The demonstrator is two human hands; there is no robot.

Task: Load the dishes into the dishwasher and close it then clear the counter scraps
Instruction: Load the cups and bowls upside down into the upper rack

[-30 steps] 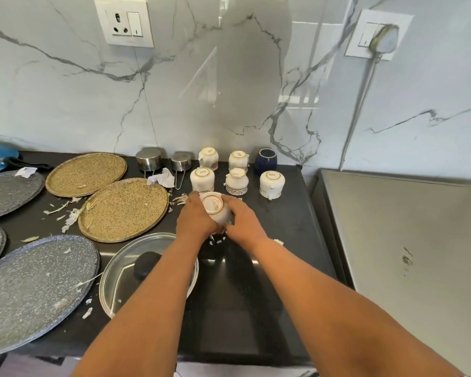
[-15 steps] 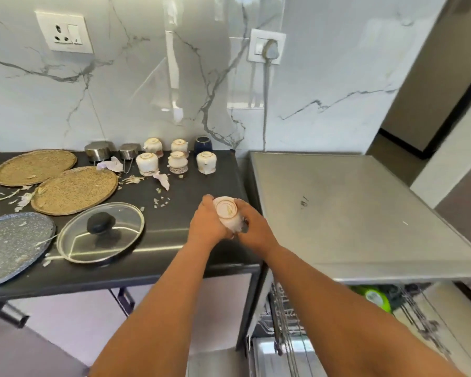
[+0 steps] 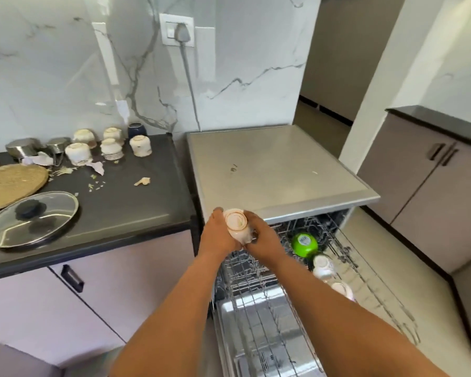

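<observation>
Both hands wrap one white cup (image 3: 236, 223): left hand (image 3: 217, 235), right hand (image 3: 261, 239) curled round it, over the open dishwasher (image 3: 272, 170) rack (image 3: 324, 268). Green bowl (image 3: 304, 244) sits right. More cups (image 3: 112, 144) far left on counter (image 3: 120, 202).

A white wall (image 3: 65, 77) with grey veins stands behind everything. A white socket (image 3: 176, 29) sits on it, with a plug (image 3: 182, 32) pushed in. A grey cord (image 3: 190, 85) hangs down from the plug, straight to the back of the steel top.

Below the dark counter is a pale cupboard (image 3: 106, 281) with a small black handle (image 3: 71, 277).

On the right stands a grey-brown cabinet (image 3: 433, 191) with two doors. Two dark handles (image 3: 443, 154) sit side by side where the doors meet. A dark top (image 3: 441, 121) lies on it.

Between the wall and the cabinet is an open doorway (image 3: 343, 50). The floor (image 3: 365, 240) there is pale and shiny.
</observation>
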